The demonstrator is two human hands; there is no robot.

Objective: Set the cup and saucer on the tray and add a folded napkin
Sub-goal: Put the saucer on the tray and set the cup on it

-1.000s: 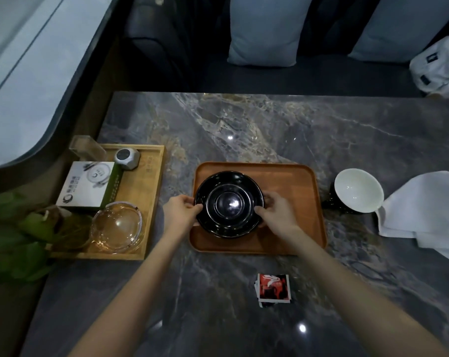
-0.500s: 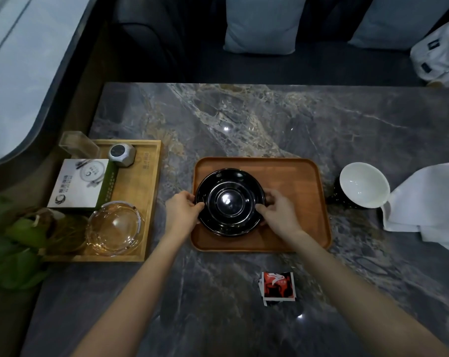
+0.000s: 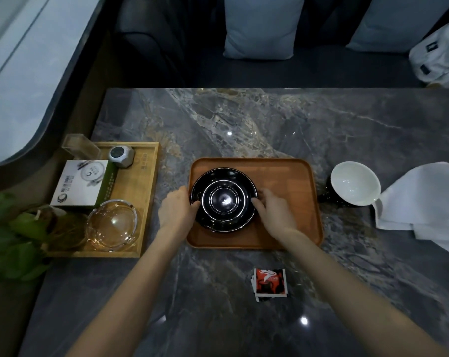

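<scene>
A black saucer (image 3: 224,199) with thin white rings lies on the left half of the brown wooden tray (image 3: 287,173). My left hand (image 3: 177,212) grips its left rim and my right hand (image 3: 276,212) grips its right rim. The cup (image 3: 354,182), black outside and white inside, stands on the marble table just right of the tray. A white cloth napkin (image 3: 429,202) lies loosely spread beside the cup at the right edge of view.
A lighter wooden tray (image 3: 138,191) at the left holds a white box, a glass ashtray (image 3: 112,224) and a small grey device. A red sachet (image 3: 269,284) lies near the front. Green leaves (image 3: 9,240) sit at far left. A sofa with cushions lies behind the table.
Both hands stay on the saucer's rim; the saucer has barely shifted on the tray. The view has tilted slightly.
</scene>
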